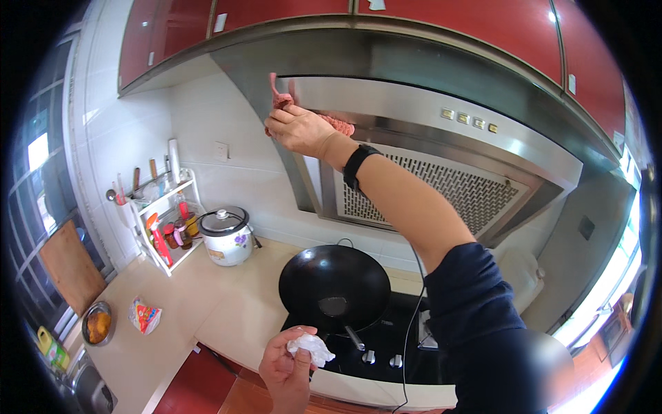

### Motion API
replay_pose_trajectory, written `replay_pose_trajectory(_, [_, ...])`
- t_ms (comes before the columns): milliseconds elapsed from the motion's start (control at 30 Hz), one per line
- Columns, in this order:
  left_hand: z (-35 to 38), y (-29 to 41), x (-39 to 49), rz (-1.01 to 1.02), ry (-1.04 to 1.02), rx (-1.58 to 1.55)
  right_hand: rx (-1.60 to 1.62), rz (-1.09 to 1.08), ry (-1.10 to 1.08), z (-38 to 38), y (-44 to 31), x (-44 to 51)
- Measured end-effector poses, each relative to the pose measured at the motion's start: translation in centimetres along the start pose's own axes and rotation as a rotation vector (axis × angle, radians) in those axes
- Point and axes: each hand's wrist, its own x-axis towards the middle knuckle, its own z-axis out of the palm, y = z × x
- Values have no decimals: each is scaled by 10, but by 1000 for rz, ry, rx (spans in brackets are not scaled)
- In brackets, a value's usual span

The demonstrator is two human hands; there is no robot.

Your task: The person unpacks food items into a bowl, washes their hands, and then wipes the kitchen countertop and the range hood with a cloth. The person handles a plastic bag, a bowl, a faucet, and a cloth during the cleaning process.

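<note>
My right hand [301,129] grips a pink-red cloth [283,100] against the left end of the stainless-steel range hood [362,98]. One end of the cloth sticks up past my fingers, and another fold [339,124] shows behind my wrist. Low in the picture, my left hand [288,365] holds a crumpled white tissue [312,349] in front of the gas stove [408,336]. Just beyond that hand, a black wok [333,282] rests on the stove with its handle [354,338] pointing towards me. Water or another liquid seems to lie at the bottom of the wok.
A rice cooker [225,238] and a white rack [170,196] of bottles and utensils stand in the left corner. Nearer are a plastic packet [145,315], a metal bowl [96,323], a cutting board [72,266] and a sink [93,385]. Red cabinets [289,8] hang above the hood; a cable [414,321] crosses the stove.
</note>
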Motion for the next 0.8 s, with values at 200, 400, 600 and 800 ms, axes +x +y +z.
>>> replay_pose_trajectory(200, [42, -28, -2, -53, -124, -20, -8, 12, -143, -81, 30, -90])
replay_pose_trajectory(400, [110, -58, -14, -104, -291, -51, 37, 40, -55, -188, 72, -208])
replay_pose_trajectory(600, [174, -84, -25, -171, -455, -6, -25, 107, -200, -312, 115, -330])
replay_pose_trajectory(800, [221, -116, -25, -232, -476, -69, -203, 397, -184, -400, 131, -420])
